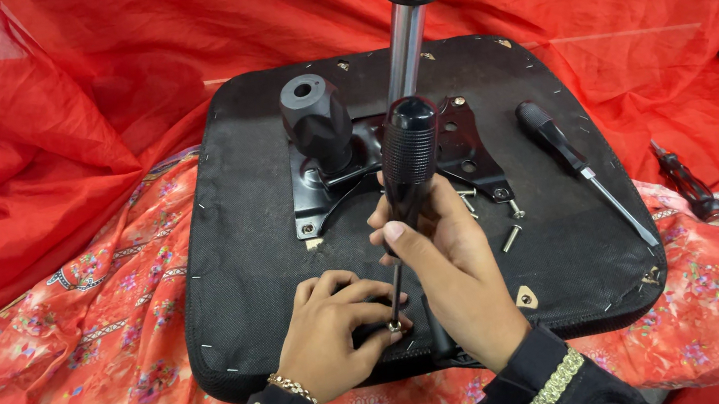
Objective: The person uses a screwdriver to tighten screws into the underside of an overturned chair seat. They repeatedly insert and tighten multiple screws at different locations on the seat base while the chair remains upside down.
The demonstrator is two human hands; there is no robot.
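Red cloth backdrop, black seat base (234,249) underside up. Right hand (450,264) grips black screwdriver (409,166) upright, tip on screw (394,326); left hand (336,329) pinches that screw. Spare screwdriver (577,165) lies right of hands, loose bolts (509,237) just beyond right hand.

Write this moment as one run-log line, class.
right hand: grips screwdriver upright | left hand: steadies screw at tip | under: upturned seat | loose: second screwdriver, bolts

Seat underside (243,248): matt black woven cloth. Gas cylinder (405,48): polished metal. Screwdriver handle (410,161): ribbed glossy black plastic. Drape (121,67): sheer red cloth.
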